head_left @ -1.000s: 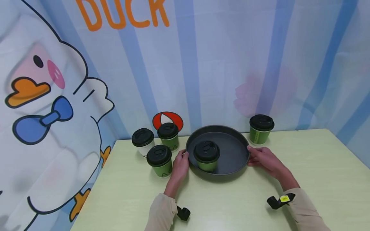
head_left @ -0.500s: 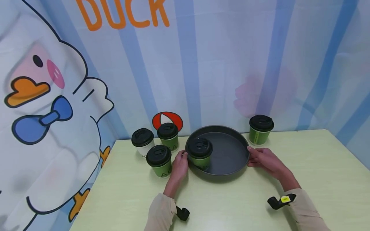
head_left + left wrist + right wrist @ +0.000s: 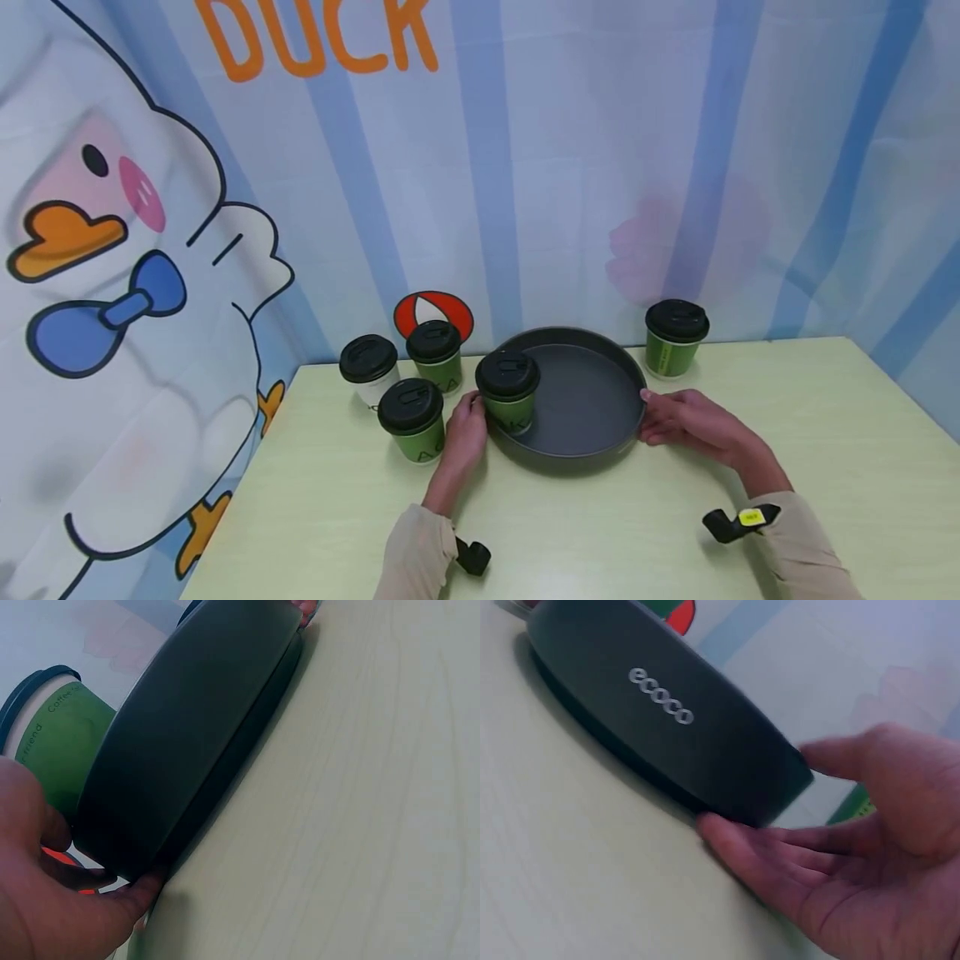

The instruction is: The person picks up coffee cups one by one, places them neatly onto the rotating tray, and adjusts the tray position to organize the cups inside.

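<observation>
A round dark grey tray (image 3: 592,400) with a raised rim is held between my two hands near the back of the table. My left hand (image 3: 467,435) grips its left side, thumb by the rim and fingertips under the bottom edge. On the opposite side, my right hand (image 3: 686,427) holds the tray with thumb at the rim and fingers underneath. Inside stands a green paper coffee cup (image 3: 512,412) with a black lid, close to the left wall. In the right wrist view the tray's side (image 3: 727,742) bears the word "ecoco".
Left of the tray stand a front green cup (image 3: 420,440), a back green cup (image 3: 442,373) and a white cup (image 3: 378,390), all black-lidded. Another green cup (image 3: 670,357) is beyond its right side. A printed cloth (image 3: 570,167) hangs behind the pale table (image 3: 585,533).
The cup in the tray has slid left and slightly back, from nearer the middle to the left wall. My right hand has dipped slightly; both hands keep their hold on the tray.
</observation>
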The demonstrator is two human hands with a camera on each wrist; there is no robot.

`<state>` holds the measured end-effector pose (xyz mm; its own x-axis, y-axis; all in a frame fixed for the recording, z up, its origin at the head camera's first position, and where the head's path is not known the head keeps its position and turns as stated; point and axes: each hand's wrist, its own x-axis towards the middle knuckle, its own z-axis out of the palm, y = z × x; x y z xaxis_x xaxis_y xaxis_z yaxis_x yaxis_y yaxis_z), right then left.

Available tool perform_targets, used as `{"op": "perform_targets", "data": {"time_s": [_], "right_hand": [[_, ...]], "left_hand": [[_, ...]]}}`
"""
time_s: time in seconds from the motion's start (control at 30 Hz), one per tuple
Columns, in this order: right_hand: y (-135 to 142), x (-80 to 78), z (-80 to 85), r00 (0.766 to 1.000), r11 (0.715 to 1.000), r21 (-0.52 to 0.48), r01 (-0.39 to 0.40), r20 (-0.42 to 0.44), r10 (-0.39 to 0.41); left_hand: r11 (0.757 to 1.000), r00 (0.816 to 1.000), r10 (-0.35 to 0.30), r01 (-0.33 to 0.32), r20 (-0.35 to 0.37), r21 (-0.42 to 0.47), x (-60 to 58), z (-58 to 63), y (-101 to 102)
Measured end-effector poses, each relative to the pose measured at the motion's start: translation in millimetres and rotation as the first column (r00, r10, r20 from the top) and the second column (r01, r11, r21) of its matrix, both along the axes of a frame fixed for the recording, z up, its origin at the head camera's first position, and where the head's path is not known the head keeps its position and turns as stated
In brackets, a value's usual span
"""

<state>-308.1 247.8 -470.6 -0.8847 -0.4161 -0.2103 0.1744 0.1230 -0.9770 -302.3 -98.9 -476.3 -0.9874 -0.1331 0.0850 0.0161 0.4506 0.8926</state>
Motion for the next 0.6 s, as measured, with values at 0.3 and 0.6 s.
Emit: {"op": "perform_targets", "data": {"time_s": [0.3,0.6], "right_hand": [[-4,1.7,0.1,0.999,0.999,0.001,0.033,-0.017,-0.033],[-4,0.4,-0.9,0.999,0.999,0.001,0.052,-0.014,-0.052]], "left_hand": [[0.999,0.999,-0.04,0.04,0.014,0.035,2.1,-0.4,0],[0.997,0.998,-0.054,0.053,0.012,0.047,1.1,-1.4,-2]]}}
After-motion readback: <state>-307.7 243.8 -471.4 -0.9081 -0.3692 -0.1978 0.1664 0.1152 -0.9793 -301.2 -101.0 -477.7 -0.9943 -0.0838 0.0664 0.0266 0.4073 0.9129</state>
